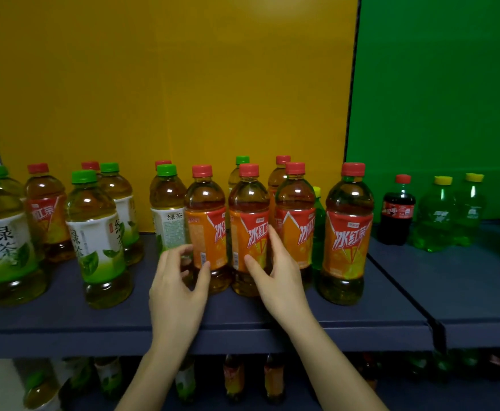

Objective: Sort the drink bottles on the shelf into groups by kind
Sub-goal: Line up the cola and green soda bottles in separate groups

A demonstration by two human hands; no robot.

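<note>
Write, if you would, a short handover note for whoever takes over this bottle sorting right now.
Left hand grips a red-capped, orange-labelled plastic iced tea bottle; right hand grips the matching bottle beside it.
Done: four such bottles stand in a front row mid-shelf; green-capped, white-labelled green tea bottles gather at the left.
To do: stray iced teas sit among them, a stray green tea stands by the left hand, a green-capped bottle behind the row.
A dark cola bottle and two yellow-capped green soda bottles stand on the right section.
</note>
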